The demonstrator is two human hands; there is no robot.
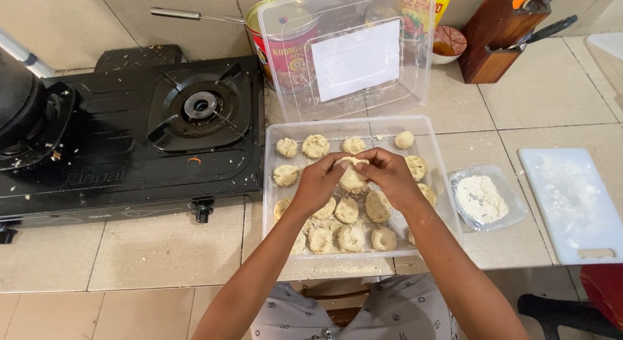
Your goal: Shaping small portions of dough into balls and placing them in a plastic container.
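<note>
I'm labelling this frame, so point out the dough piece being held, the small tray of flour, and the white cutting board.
dough piece [352, 177], head view, its lower middle below the fingers.
tray of flour [513, 213], head view, its right rim.
white cutting board [571, 197], head view, its floury middle.

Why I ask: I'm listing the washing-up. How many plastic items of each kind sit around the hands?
Clear tray: 1
Clear propped lid: 1
Clear flour dish: 1
White cutting board: 1
Total: 4

Bare forearms, no sleeves, pale grey-blue garment w/ small dark print, flour-dusted fingertips [346, 163]
</note>
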